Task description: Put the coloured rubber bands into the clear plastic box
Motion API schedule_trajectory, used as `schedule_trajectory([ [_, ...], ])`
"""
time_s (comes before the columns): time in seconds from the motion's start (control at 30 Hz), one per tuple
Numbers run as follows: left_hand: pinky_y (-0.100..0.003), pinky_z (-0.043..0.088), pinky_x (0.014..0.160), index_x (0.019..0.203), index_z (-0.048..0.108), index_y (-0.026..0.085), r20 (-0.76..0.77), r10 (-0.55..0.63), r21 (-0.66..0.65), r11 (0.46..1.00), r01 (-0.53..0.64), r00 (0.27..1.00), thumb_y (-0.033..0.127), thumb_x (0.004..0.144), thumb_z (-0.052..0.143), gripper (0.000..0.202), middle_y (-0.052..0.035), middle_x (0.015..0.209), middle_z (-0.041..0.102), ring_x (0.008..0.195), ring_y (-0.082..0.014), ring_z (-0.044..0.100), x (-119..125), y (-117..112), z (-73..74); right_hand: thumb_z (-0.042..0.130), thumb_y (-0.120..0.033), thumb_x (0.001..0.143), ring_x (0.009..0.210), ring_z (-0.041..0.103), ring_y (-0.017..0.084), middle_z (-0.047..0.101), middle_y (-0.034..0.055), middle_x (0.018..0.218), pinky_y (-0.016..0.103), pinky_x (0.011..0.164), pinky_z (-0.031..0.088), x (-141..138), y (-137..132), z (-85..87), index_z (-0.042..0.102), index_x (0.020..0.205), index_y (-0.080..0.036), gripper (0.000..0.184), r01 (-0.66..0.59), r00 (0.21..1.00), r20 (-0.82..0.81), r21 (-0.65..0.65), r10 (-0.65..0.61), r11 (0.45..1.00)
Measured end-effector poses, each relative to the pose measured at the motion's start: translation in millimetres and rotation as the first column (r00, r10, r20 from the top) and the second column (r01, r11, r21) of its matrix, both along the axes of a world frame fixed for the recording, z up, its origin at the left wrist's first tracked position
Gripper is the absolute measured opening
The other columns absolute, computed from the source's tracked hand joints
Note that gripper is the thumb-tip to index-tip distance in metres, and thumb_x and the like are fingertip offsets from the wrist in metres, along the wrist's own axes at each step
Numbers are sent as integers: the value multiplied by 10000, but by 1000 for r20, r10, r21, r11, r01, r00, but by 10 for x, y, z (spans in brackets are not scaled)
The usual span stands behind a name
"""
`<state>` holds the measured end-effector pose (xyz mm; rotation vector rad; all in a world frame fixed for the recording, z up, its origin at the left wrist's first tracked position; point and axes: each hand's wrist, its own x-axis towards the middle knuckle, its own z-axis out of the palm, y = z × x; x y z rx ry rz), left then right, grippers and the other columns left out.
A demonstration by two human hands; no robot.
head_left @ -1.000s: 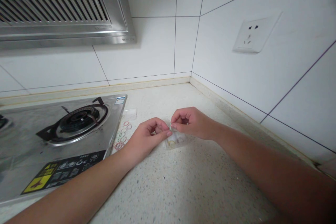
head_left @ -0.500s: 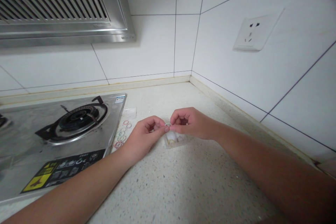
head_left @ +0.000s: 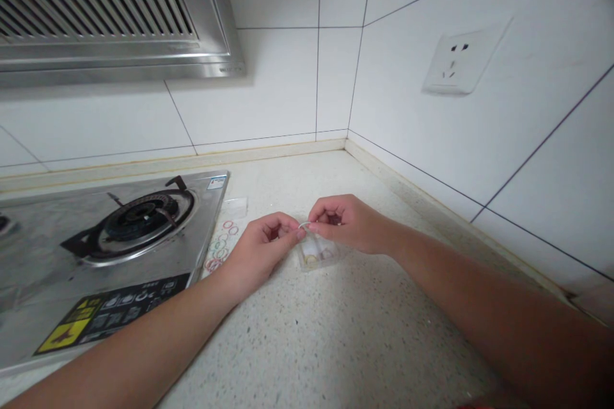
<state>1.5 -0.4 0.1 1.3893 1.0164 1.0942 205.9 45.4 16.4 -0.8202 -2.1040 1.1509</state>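
Note:
A thin whitish band (head_left: 304,225), looped like a small elastic, spans the gap between my two hands. My left hand (head_left: 268,246) pinches one end of it between thumb and fingertips. At the other end, the thumb and index finger of my right hand (head_left: 349,223) are closed on it. Just below the fingers lies a clear plastic box (head_left: 329,260) with a yellowish ring (head_left: 311,260) inside near its front; my right hand covers part of the box. Several thin coloured rings (head_left: 220,244) lie loose to the left, partly behind my left hand.
A steel gas stove (head_left: 38,275) with a black burner (head_left: 146,220) takes up the left. A range hood (head_left: 211,67) hangs above it. A flat clear plastic piece (head_left: 235,207) lies behind the coloured rings. Tiled walls meet at the back, with a socket (head_left: 453,64) on the right.
My hands have drawn slightly apart. The whitish band, a small round loop before, now looks longer and flatter between them. The whole view has shifted a little.

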Motion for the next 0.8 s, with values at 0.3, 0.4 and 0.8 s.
schedule_trajectory([
  [0.3, -219, 220, 466, 843, 654, 160, -13, -23, -9, 1000, 23, 1000, 419, 826, 725, 269, 72, 590, 452, 468, -51, 312, -12, 7, 11, 633, -386, 889, 552, 380, 83, 463, -60, 601, 235, 508, 285, 8, -3, 8, 687, 917, -164, 231, 6, 1000, 12, 4, -6, 1000],
  [0.4, -221, 229, 468, 839, 653, 161, 0, -18, -15, 1000, 18, 1000, 425, 826, 726, 274, 69, 586, 468, 466, -53, 320, -12, 7, 14, 623, -366, 892, 554, 398, 84, 476, -58, 608, 233, 507, 295, 6, -1, 9, 683, 925, -163, 214, 9, 1000, 12, 0, -9, 1000],
  [0.8, -211, 187, 426, 895, 646, 155, 15, -41, -45, 998, 42, 999, 390, 853, 699, 245, 47, 650, 528, 467, -44, 339, -26, 10, -10, 585, -325, 911, 599, 500, 99, 586, -23, 653, 238, 552, 368, 46, 33, 37, 701, 927, -171, 193, 60, 996, 58, 93, -65, 994],
])
